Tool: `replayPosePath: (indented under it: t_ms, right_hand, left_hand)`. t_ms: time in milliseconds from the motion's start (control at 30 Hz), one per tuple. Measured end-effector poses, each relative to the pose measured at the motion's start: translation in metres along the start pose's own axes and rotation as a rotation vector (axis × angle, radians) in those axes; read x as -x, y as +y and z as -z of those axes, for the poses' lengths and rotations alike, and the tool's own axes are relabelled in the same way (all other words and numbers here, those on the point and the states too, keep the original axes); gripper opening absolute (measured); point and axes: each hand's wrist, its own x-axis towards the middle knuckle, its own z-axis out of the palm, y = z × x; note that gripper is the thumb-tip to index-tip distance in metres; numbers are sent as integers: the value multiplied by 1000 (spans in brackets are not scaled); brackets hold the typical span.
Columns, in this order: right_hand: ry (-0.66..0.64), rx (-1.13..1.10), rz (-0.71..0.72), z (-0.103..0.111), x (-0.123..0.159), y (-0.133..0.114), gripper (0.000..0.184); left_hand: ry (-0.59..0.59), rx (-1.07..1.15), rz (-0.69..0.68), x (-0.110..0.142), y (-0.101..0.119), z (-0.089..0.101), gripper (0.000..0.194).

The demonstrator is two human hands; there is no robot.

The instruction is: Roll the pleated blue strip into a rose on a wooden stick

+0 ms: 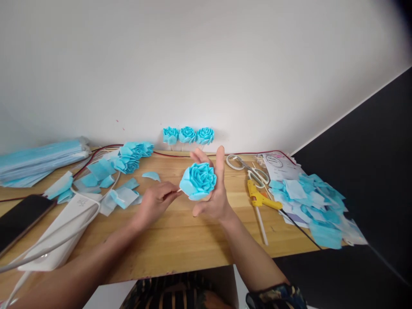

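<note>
A blue handmade flower (198, 181) with layered petals is held up over the wooden table. My left hand (156, 202) pinches its thin stem just left of the bloom. Behind and beside the bloom, my right hand (219, 195) is open, fingers spread; whether the palm touches the petals I cannot tell. A single loose blue petal (151, 175) lies left of the flower. Three similar flowers (187, 134) stand in a row against the wall, and more blue flowers (131, 155) lie at the back left.
On the right are scissors (249, 169), a yellow glue gun (260, 198) with a white glue stick, and a pile of blue scraps (309, 199). To the left sit a white power bank (69, 227) with cables, a phone (24, 219), cut pieces (120, 197) and stacked blue sheets (41, 159).
</note>
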Motion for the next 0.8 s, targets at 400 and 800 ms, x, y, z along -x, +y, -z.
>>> replayPosePath:
  t_ms: [400,800]
  right_hand:
    - [58,-23,-16,-18,2,-2,135]
    - [168,-150,-131,-5,-7,3,148]
  left_hand:
    - [10,-92,2,-1,-10,-1,31]
    - [45,-28,96,-3,-14,-2,26]
